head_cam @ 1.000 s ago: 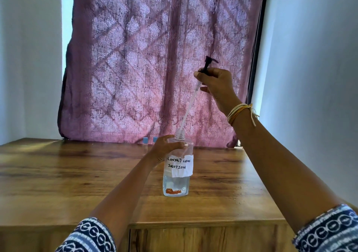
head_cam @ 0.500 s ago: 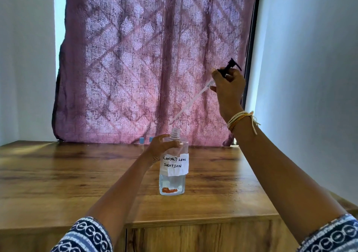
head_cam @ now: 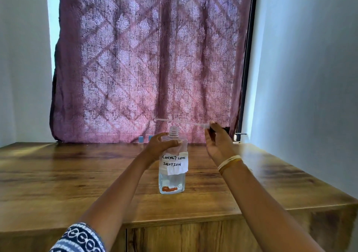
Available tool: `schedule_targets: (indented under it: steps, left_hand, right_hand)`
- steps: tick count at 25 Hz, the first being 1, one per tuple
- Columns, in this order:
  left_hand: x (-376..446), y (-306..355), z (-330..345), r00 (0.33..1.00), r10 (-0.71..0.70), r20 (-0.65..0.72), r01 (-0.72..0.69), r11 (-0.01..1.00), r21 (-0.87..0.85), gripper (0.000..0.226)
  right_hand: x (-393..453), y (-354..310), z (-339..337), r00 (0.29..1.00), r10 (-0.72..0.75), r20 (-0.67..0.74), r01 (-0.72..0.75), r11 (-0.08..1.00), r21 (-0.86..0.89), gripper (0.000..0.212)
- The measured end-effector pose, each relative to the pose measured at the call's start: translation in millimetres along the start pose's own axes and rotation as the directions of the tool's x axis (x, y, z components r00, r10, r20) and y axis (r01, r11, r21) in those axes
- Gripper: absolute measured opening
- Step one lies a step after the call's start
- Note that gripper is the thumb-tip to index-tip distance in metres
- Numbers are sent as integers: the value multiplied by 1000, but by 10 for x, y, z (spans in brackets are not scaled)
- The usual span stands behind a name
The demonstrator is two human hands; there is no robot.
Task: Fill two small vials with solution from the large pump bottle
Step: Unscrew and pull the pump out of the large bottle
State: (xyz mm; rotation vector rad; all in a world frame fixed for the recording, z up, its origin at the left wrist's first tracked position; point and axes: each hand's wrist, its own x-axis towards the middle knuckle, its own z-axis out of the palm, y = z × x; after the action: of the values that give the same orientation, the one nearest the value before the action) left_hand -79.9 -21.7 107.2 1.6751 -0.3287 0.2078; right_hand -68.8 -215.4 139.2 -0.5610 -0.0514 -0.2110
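Note:
A clear bottle [head_cam: 172,180] with a white label reading "contact lens solution" stands upright on the wooden table [head_cam: 77,174], its threaded neck uncovered. My left hand [head_cam: 160,144] grips the bottle's shoulder. My right hand [head_cam: 217,141] holds the black pump head [head_cam: 225,129] to the right of the bottle. The pump's clear dip tube [head_cam: 174,120] lies nearly level, pointing left just above the neck. Two small blue vial caps [head_cam: 141,138] peek out behind my left hand at the curtain's foot.
A mauve patterned curtain [head_cam: 147,57] hangs behind the table's far edge. White walls [head_cam: 310,77] close in on the left and right. The table's front edge [head_cam: 174,220] runs close below my forearms.
My right hand drew the pump fully out of the bottle, then came down to the right of the neck. The dip tube swung from steep to nearly level. The left hand stayed on the bottle.

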Motion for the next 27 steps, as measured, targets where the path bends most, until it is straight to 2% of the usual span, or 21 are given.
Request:
schedule_targets:
  steps: [3, 5, 7, 10, 13, 17, 19, 21, 25, 27]
  left_hand:
    - [-60, 46, 34, 999, -1, -38, 1, 1000, -12, 114]
    - [-105, -34, 27, 1000, 10, 25, -10, 1000, -13, 121]
    - [-192, -205, 0, 994, -14, 107, 10, 999, 35, 100]
    - [-256, -481, -92, 991, -53, 123, 32, 986, 163, 55]
    - [-228, -579, -104, 997, -50, 67, 38, 986, 163, 41]
    - [-81, -597, 107, 999, -8, 31, 3, 985, 171, 44]
    - [29, -589, 295, 1000, 0, -4, 1, 989, 147, 41]
    - [204, -583, 544, 999, -22, -29, 26, 993, 118, 36]
    - [512, -597, 1092, 999, -50, -11, 50, 994, 101, 38]
    - [632, -665, 1351, 999, -43, -25, 45, 995, 94, 35]
  right_hand:
    - [48, 149, -229, 994, -89, -61, 85, 995, -60, 22]
    - [97, 196, -377, 981, -190, -47, 184, 977, -107, 32]
    - [152, 206, -554, 968, -249, -7, 242, 946, -214, 37]
    - [244, 163, -869, 972, -227, 67, 236, 908, -347, 25]
    - [317, 15, -1129, 964, -179, 198, 255, 834, -489, 18]
    - [450, -255, -1426, 943, -206, 261, 332, 551, -765, 13]
    - [497, -410, -1569, 943, -197, 269, 329, 428, -842, 25]
    - [561, -574, -1732, 941, -195, 278, 319, 231, -919, 31]
    - [671, -794, -1963, 925, -197, 326, 316, -79, -945, 34]
    - [668, -872, -2048, 909, -191, 370, 341, -168, -925, 38]
